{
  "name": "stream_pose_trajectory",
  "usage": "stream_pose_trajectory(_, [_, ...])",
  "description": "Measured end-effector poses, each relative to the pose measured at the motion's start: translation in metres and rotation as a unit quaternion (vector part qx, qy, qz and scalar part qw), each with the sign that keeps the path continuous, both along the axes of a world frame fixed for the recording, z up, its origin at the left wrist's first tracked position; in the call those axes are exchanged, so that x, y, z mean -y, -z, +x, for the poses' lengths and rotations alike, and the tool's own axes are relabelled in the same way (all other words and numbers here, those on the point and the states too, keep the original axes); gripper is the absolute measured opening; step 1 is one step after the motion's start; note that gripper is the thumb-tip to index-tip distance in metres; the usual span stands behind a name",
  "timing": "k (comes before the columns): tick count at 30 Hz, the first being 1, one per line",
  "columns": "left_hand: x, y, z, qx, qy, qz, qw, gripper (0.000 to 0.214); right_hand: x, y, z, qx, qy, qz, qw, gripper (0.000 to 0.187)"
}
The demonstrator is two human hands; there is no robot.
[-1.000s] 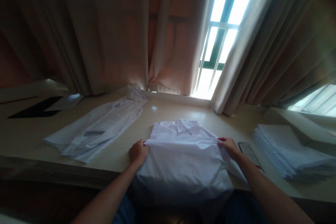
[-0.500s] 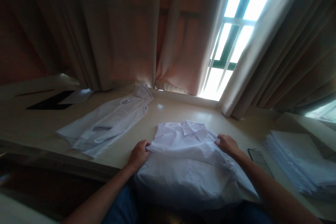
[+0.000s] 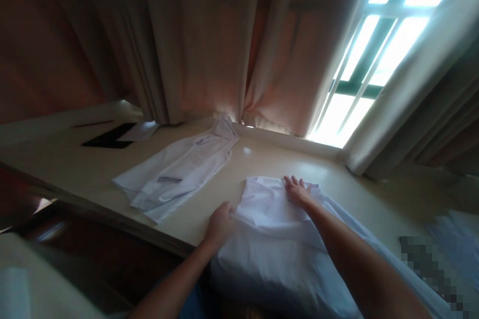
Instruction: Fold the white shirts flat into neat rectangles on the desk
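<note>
A white shirt (image 3: pixel 269 254) lies in front of me, its upper part on the table and its lower part hanging over the near edge. At the shirt's left side, my left hand (image 3: pixel 221 222) is closed with the fabric edge between thumb and fingers. My right hand (image 3: pixel 297 192) rests flat near the top of the shirt, fingers spread and palm down. The hand and forearm cover much of the collar area. Folds run across the cloth between both hands.
Another white shirt (image 3: pixel 183 172) lies flat to the left on the table (image 3: pixel 295 159). Beyond it are a black sheet (image 3: pixel 107 137) and a white paper (image 3: pixel 137 131). A blurred white stack (image 3: pixel 458 239) stands at the right. Curtains (image 3: pixel 209 50) hang behind.
My right hand has left the shirt's right shoulder edge and now lies open across its top. My left hand keeps its hold. The view has swung left.
</note>
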State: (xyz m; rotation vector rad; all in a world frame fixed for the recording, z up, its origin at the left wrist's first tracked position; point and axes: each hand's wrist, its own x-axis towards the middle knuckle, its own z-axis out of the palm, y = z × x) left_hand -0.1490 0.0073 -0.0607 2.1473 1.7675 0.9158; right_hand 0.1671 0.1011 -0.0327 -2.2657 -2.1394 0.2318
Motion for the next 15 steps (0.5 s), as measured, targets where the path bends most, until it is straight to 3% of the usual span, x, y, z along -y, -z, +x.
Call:
stream_pose_trajectory(4, [-0.012, -0.002, 0.006, -0.02, 0.017, -0.019, 0.999, 0.021, -0.015, 0.017, 0.022, 0.01, 0.005, 0.006, 1.0, 0.052])
stream_pose_trajectory(8, [-0.023, -0.007, 0.014, -0.042, 0.05, -0.026, 0.998, 0.019, -0.043, 0.022, 0.045, -0.005, 0.001, 0.024, 1.0, 0.052])
stream_pose_trajectory(12, [-0.03, -0.013, 0.022, -0.074, 0.034, -0.056, 0.995, 0.015, -0.064, 0.015, 0.056, -0.02, -0.002, 0.025, 0.999, 0.05])
stream_pose_trajectory(15, [-0.033, -0.016, 0.026, -0.087, -0.002, -0.082, 0.993, 0.015, -0.073, -0.001, 0.04, -0.031, -0.011, 0.043, 0.999, 0.049])
